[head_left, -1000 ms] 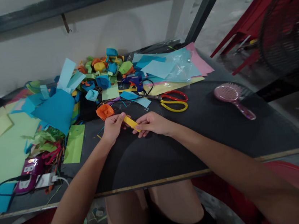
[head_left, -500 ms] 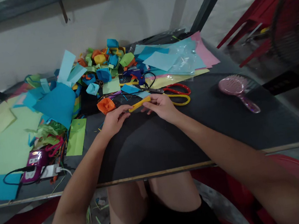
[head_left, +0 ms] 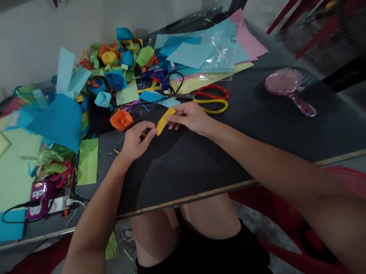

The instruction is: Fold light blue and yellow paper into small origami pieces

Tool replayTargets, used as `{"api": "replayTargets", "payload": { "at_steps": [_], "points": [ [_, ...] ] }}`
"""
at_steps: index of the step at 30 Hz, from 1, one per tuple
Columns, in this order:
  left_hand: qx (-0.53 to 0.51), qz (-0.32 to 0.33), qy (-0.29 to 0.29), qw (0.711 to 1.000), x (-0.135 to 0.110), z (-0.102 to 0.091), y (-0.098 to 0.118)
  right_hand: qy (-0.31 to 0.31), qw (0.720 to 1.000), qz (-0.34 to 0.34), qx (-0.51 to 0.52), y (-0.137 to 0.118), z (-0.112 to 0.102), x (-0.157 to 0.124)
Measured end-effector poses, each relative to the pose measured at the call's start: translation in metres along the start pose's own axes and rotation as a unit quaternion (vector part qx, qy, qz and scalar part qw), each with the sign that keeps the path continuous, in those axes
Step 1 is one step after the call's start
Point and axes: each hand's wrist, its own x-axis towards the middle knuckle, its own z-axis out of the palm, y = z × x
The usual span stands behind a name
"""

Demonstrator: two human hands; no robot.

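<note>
A small yellow strip of folded paper (head_left: pixel 165 121) is held in the air above the dark table, slanting up to the right. The fingertips of my left hand (head_left: pixel 137 139) pinch its lower left end. My right hand (head_left: pixel 190 117) grips the upper right end between thumb and fingers. Just left of the strip sits an orange paper flower (head_left: pixel 121 120). Beyond my right hand lie scissors (head_left: pixel 212 106) with one red and one yellow handle; their blades are partly hidden. A blue glue gun (head_left: pixel 159 78) rests behind them.
Several folded paper flowers (head_left: pixel 109 58) are heaped at the back. Coloured sheets (head_left: pixel 193 55) under clear plastic lie at back right, a pink hairbrush (head_left: pixel 288 86) at right. On the left are a blue paper cone (head_left: pixel 59 121), a purple device (head_left: pixel 41 199) with cords and a green sheet (head_left: pixel 88 162).
The yellow strip has turned to a steeper slant and shows more of its flat face. Both hands keep hold of it. The whole view has shifted slightly.
</note>
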Motion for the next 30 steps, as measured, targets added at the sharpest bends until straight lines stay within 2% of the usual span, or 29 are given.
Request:
{"api": "replayTargets", "payload": {
  "at_steps": [3, 6, 10, 15, 19, 25, 30],
  "points": [
    [-0.06, -0.049, 0.019, 0.997, 0.0, 0.003, -0.001, 0.013, 1.0, 0.007, 0.006, -0.001, -0.002, 0.001],
    [-0.126, -0.087, 0.062, 0.986, -0.001, 0.004, -0.006, 0.044, 0.999, 0.006, 0.013, -0.001, -0.002, 0.001],
    [-0.145, -0.104, 0.076, 0.981, -0.001, 0.005, -0.009, 0.063, 0.998, -0.017, 0.026, -0.001, 0.001, -0.001],
    [-0.15, -0.105, 0.077, 0.98, -0.003, 0.008, -0.004, 0.118, 0.991, -0.058, 0.039, 0.004, 0.018, -0.008],
    [-0.158, -0.102, 0.122, 0.975, -0.004, 0.008, 0.0, 0.083, 0.994, -0.059, 0.043, 0.009, 0.025, -0.012],
    [-0.166, -0.097, 0.109, 0.975, -0.001, 0.003, -0.005, 0.075, 0.995, -0.061, 0.0, 0.007, 0.022, -0.014],
    [-0.165, -0.127, 0.137, 0.969, 0.001, 0.002, -0.007, 0.07, 0.993, -0.093, -0.013, 0.002, 0.025, -0.019]
  ]
}}
